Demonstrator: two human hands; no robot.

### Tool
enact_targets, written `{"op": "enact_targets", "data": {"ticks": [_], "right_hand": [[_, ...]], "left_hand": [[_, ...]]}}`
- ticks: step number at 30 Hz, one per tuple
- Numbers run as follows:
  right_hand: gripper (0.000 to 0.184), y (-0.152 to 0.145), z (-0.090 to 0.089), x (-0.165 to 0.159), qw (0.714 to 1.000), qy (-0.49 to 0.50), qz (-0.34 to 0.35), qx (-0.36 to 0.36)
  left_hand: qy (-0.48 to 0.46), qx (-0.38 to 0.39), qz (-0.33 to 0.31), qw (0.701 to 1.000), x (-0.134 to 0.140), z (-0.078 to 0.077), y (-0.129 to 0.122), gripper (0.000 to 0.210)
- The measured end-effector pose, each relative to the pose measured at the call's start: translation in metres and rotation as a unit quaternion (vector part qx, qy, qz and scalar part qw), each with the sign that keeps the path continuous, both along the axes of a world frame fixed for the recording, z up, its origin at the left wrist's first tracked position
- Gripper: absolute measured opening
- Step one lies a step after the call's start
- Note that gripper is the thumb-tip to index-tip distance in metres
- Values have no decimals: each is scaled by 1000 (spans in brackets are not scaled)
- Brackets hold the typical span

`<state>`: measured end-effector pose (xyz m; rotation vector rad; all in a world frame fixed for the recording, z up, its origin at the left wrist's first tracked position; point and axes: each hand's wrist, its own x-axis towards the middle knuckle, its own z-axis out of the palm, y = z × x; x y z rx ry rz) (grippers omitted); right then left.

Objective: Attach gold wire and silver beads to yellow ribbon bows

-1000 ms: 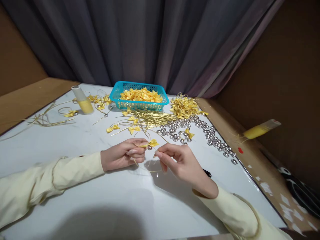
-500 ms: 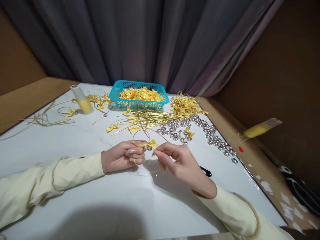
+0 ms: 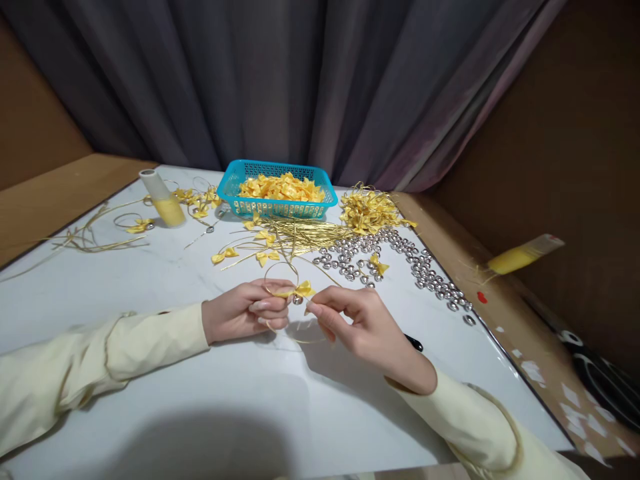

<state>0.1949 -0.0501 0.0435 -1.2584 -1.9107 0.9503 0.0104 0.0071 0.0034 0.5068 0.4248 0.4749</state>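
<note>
A yellow ribbon bow [image 3: 304, 289] is pinched between the thumb and fingers of my left hand [image 3: 250, 310], above the middle of the table. A thin gold cord [image 3: 281, 263] curves up from the bow in a loop, and more cord hangs below the hands. Just under the bow sits a small shiny silver bead [image 3: 297, 300]. Close on the right, my right hand [image 3: 363, 327] is closed, thumb against forefinger, at the cord beside the bow. Its fingertips hide how the cord end runs.
Behind the hands stands a blue basket [image 3: 277, 211] of yellow bows. Gold cords [image 3: 310, 235], many silver beads [image 3: 440, 283] and a pile of corded bows [image 3: 370, 210] lie before and beside it. A yellow-filled bottle [image 3: 167, 203] stands left; scissors [image 3: 603, 383] lie right.
The bow has turned slightly, so more of its ribbon faces me and less of the silver bead shows. Both hands keep nearly the same place.
</note>
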Motion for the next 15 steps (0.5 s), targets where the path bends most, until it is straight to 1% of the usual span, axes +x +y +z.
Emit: {"op": "enact_targets", "data": {"ticks": [4,9,15], "right_hand": [[20,1,1,3,1000,-11,13,3],[21,2,5,7,999,-26,35,-18],[21,2,9,9,997,-46,53,-19]], "left_hand": [[8,15,-10,1000,0,0,1,14],[28,39,-38,998,0,-1,3,15],[48,70,-61,995,-1,-2,3,10]]}}
